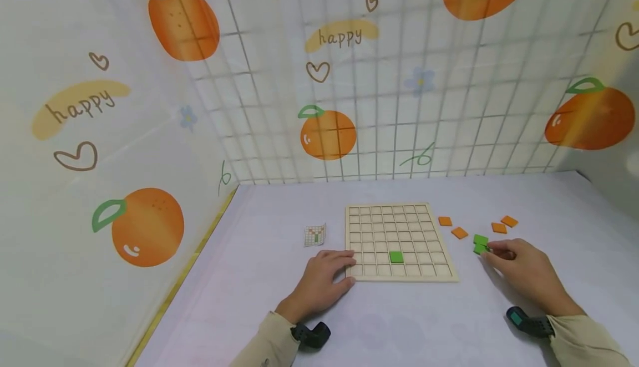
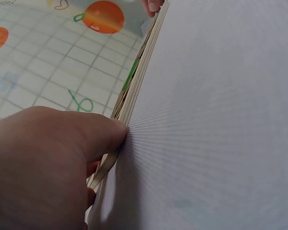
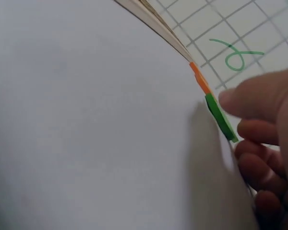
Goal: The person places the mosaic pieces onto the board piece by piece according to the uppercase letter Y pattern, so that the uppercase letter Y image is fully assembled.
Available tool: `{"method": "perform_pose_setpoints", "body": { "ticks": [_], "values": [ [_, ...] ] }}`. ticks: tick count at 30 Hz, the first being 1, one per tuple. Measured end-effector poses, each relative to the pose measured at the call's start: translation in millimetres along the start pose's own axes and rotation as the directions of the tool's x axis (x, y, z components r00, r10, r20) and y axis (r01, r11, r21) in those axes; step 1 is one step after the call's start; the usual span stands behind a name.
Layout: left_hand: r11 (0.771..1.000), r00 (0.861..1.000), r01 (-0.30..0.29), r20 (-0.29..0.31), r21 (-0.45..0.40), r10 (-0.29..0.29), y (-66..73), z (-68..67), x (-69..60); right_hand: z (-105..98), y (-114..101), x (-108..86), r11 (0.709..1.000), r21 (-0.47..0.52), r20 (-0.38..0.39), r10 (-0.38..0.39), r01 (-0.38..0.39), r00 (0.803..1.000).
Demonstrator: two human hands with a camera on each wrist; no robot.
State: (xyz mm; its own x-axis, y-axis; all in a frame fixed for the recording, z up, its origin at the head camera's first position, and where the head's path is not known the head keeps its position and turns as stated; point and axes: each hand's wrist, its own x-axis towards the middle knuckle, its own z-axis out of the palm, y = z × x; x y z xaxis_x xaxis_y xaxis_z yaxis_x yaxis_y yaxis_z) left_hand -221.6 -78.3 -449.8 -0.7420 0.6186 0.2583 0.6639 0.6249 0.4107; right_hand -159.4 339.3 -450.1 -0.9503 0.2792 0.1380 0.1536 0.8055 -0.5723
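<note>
A pale wooden grid board (image 1: 369, 234) lies flat on the table, with a green square tile (image 1: 396, 256) in one of its lower cells. My left hand (image 1: 325, 279) rests at the board's near left corner. Its fingertips lie on the left rim, while the thumb (image 2: 103, 134) touches the near edge in the left wrist view. Right of the board, my right hand (image 1: 524, 267) is at two more green tiles (image 1: 481, 239), thumb and forefinger parted around the nearer one's right side. In the right wrist view its thumb (image 3: 240, 98) overhangs green (image 3: 220, 117); firm contact cannot be made out.
Several orange tiles (image 1: 459, 233) lie scattered beyond the green ones, right of the board. A small printed paper (image 1: 315, 235) with a coloured grid pattern lies left of the board. A patterned curtain (image 1: 269, 134) hangs behind the white table (image 1: 399, 322).
</note>
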Motion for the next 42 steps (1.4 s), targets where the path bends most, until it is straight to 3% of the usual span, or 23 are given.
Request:
{"method": "perform_pose_setpoints", "body": {
  "ticks": [8, 22, 29, 38, 42],
  "values": [
    [1.000, 1.000, 0.012, 0.006, 0.000, -0.012, -3.4, 1.6, 0.6, 3.8, -1.1, 1.5, 0.999, -0.031, -0.007, -0.040, 0.039, 0.999],
    [1.000, 1.000, 0.018, 0.005, -0.021, -0.018, 1.2, 1.8, 0.8, 0.6, -1.3, 3.0, 0.998, -0.054, -0.015, -0.035, 0.034, 0.999],
    [1.000, 1.000, 0.015, 0.001, -0.009, -0.014, -0.4, -0.3, 0.5, -1.7, -4.3, 7.7, 0.999, -0.029, 0.014, -0.036, 0.036, 0.999],
    [1.000, 1.000, -0.003, 0.001, -0.018, 0.003, -2.9, -1.1, 0.1, 4.5, -8.5, 4.6, 0.998, 0.031, -0.043, -0.049, 0.050, 0.998],
    [1.000, 1.000, 0.008, 0.007, -0.023, -0.007, -0.5, 0.5, -0.2, 2.8, -5.4, 1.2, 0.997, 0.060, -0.034, -0.041, 0.043, 0.999]
  ]
}}
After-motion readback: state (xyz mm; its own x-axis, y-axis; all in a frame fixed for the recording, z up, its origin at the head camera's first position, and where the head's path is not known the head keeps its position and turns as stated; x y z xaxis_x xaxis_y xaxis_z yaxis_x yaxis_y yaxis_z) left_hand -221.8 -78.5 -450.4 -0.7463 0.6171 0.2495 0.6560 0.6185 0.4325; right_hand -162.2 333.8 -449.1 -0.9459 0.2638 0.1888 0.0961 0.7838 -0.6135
